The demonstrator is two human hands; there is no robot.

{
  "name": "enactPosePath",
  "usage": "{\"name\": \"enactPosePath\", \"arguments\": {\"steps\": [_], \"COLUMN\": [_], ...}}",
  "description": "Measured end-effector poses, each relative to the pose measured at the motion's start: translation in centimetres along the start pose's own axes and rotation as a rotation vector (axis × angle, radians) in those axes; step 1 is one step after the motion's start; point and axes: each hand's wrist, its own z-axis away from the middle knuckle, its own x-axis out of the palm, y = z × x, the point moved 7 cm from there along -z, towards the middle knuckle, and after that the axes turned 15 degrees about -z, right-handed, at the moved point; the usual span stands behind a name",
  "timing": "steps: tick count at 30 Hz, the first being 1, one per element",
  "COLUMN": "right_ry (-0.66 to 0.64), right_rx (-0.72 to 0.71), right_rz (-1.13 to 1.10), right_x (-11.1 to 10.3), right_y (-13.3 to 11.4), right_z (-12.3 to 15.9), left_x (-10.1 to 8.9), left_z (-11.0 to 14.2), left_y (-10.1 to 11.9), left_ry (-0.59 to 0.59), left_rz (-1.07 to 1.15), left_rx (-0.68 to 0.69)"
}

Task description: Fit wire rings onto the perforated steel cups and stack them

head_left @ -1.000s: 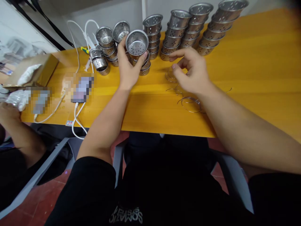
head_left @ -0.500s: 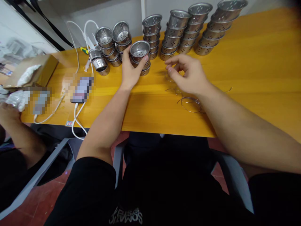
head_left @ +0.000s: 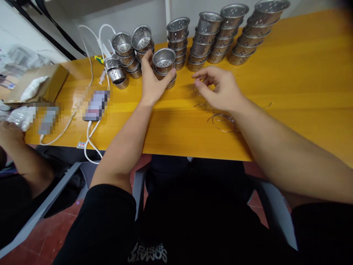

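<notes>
My left hand is spread beside a short stack of perforated metal cups. Its thumb lies across the front of the stack and its fingers are apart from the rim on the left. My right hand hovers over the table to the right, fingers curved, with a gap between thumb and forefinger and nothing visible in it. Below and beside it lie thin loops of wire, partly hidden by the hand and forearm.
Taller stacks of perforated cups line the back of the table. Smaller stacks stand at left. A phone on a white cable, a cardboard box and another person's arm are further left.
My left hand has loosened from the cup stack: the thumb has slid down from the rim and the fingers have drawn slightly left. My right hand has shifted slightly left and down.
</notes>
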Motion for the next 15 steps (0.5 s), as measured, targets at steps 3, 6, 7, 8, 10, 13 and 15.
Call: {"name": "enactPosePath", "arguments": {"steps": [3, 6, 7, 8, 10, 13, 15], "right_ry": [0.002, 0.014, 0.021, 0.03, 0.047, 0.064, 0.079], "right_rx": [-0.008, -0.033, -0.046, -0.063, -0.094, -0.103, -0.092], "right_rz": [0.016, 0.031, 0.038, 0.045, 0.05, 0.042, 0.036], "right_x": [-0.1, -0.3, -0.4, -0.5, -0.7, -0.9, -1.0], "right_y": [-0.1, -0.2, -0.3, -0.3, -0.3, 0.0, 0.2], "right_z": [0.0, 0.0, -0.1, -0.1, -0.2, -0.4, -0.4], "left_x": [-5.3, -9.0, -9.0, -8.5, -6.7, -0.8, 2.2], "left_z": [0.7, 3.0, 2.9, 2.6, 2.8, 3.3, 3.4], "left_y": [2.0, 8.9, 10.5, 11.5, 12.9, 11.6, 9.6], "left_ry": [0.513, 0.851, 0.72, 0.552, 0.295, -0.157, -0.293], "left_rz": [-0.135, -0.253, -0.205, -0.12, 0.072, 0.047, 0.062], "left_rx": [-0.017, 0.377, 0.419, 0.366, 0.297, 0.078, -0.026]}}
